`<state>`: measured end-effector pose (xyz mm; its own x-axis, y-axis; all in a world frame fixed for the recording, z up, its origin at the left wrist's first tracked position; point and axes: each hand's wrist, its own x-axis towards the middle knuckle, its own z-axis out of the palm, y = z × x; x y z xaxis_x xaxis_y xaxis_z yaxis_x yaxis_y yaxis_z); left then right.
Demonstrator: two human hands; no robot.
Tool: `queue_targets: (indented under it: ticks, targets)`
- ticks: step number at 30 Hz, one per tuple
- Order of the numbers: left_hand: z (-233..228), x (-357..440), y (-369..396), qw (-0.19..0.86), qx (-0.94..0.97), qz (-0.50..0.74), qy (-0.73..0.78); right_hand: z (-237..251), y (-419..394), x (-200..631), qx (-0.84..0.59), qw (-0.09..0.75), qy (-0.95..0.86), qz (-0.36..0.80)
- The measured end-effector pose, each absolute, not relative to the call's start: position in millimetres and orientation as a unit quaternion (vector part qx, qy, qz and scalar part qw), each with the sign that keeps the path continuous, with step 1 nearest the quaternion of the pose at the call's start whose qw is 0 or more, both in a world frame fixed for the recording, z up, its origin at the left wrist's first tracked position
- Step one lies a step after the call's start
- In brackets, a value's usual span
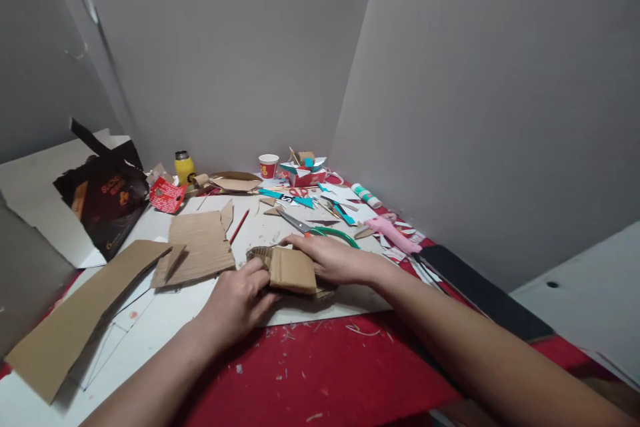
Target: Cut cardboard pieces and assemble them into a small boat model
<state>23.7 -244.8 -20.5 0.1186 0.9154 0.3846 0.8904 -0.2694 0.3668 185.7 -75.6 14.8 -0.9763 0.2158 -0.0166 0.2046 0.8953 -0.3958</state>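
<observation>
A small folded piece of cardboard [294, 269], brown with a corrugated curled strip at its left end, is held between both hands above the white board [320, 310]. My left hand [243, 293] is closed on its left end, the fingers bent around the curled strip. On the other side my right hand [333, 259] grips the right end, fingers partly hidden behind the cardboard. Just beyond the right hand lie green-handled scissors [330, 232], blades pointing away to the left. A red pencil [239, 227] rests beside a flat cardboard sheet [200, 243].
A long cardboard strip [85, 313] lies at left. Torn dark packaging [107, 207] leans behind it. A yellow bottle [185, 168], paper cup [269, 165] and red boat-like paper model [306, 175] stand at the back. A pink glue gun [393, 233] lies right. Scraps litter the red cloth [310, 373].
</observation>
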Motion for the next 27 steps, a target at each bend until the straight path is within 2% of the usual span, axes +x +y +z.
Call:
queue_targets:
  ticks: [4,7,14,21,27]
  targets:
    - [-21.3,24.0,-248.4,-0.062,0.776,0.229,0.584,15.6,-75.7,186.7,-0.085,-0.021,-0.968,0.236]
    - [-19.9,23.4,-250.0,-0.102,0.783,0.22,0.572,16.2,-77.0,187.2,-0.09,0.003,-0.973,0.212]
    - [-14.3,17.9,-252.0,-0.132,0.787,0.212,0.565,19.4,-81.2,189.1,-0.092,0.065,-0.981,0.155]
    - [-9.4,19.6,-256.2,-0.182,0.785,0.211,0.554,11.6,-81.5,189.1,-0.04,0.157,-0.973,0.167]
    - [-11.4,21.0,-256.5,-0.161,0.774,0.205,0.577,10.7,-84.8,189.0,-0.042,0.136,-0.975,0.17]
